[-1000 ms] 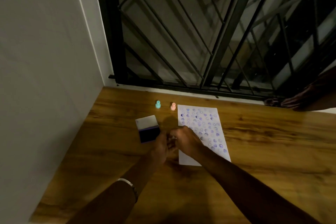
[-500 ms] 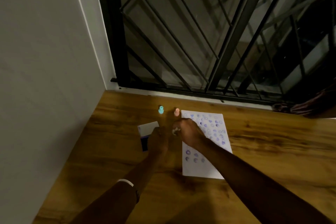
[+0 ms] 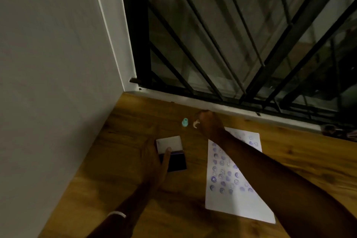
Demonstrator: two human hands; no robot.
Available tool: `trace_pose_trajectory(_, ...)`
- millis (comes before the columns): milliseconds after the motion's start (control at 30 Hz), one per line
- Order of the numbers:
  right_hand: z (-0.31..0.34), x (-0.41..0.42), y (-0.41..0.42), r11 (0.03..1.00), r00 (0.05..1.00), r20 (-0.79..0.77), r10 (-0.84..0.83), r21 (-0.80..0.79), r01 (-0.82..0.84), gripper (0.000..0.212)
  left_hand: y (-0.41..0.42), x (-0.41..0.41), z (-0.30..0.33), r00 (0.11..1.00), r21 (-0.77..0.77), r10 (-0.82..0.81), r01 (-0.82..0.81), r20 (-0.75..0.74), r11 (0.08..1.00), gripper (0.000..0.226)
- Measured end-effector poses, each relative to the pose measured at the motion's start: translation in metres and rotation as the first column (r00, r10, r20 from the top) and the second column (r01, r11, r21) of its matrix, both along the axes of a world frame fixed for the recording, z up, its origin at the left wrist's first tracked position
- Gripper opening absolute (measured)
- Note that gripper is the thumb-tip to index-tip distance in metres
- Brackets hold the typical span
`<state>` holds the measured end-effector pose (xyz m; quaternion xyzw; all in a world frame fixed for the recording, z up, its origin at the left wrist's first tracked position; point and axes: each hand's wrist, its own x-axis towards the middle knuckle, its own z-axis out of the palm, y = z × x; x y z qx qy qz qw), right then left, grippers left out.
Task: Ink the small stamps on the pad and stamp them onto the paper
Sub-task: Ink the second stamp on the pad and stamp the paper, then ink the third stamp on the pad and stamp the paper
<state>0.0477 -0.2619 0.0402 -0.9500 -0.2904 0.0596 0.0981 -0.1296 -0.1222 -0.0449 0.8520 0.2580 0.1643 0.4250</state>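
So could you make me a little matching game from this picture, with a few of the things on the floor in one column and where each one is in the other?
Things:
1. teal stamp
2. ink pad
3. paper
4. right hand

Places or states:
A. lies under the right forearm, covered with purple prints
B. stands upright alone, near the window sill
C. open, with the left hand resting at its edge
D. reached out past the paper's far end, next to a pale stamp

Pairs: 1-B, 2-C, 3-A, 4-D
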Motion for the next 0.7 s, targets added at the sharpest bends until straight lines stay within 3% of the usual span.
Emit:
trace_pose_trajectory(233, -0.023, 0.019, 0.009, 0.997, 0.997, 0.007, 0.076, -0.024, -0.075, 0.011, 0.002, 0.002, -0.005, 1.0, 0.093, -0.002, 0.002, 0.002, 0.996, 0.079)
trace_pose_trajectory(400, -0.029, 0.022, 0.005, 0.997, 0.997, -0.028, 0.07, 0.02, -0.07, 0.026, 0.003, 0.002, -0.009, 1.0, 0.131, 0.002, -0.002, 0.0, 0.991, 0.079)
trace_pose_trajectory(500, -0.029, 0.019, 0.0, 1.0, 1.0, -0.024, 0.021, -0.012, -0.021, 0.046, 0.004, 0.003, -0.009, 1.0, 0.106, 0.008, -0.008, 0.003, 0.994, 0.077)
trace_pose_trajectory(600, -0.03, 0.014, -0.011, 0.998, 0.998, -0.016, -0.053, -0.045, 0.052, 0.029, 0.004, 0.002, -0.008, 1.0, 0.091, 0.021, -0.021, 0.008, 0.996, 0.078)
trace_pose_trajectory(700, -0.029, 0.001, -0.021, 0.994, 0.993, -0.071, -0.095, 0.05, 0.098, 0.017, 0.002, -0.001, -0.006, 0.999, 0.034, 0.049, -0.049, -0.006, 0.998, 0.083)
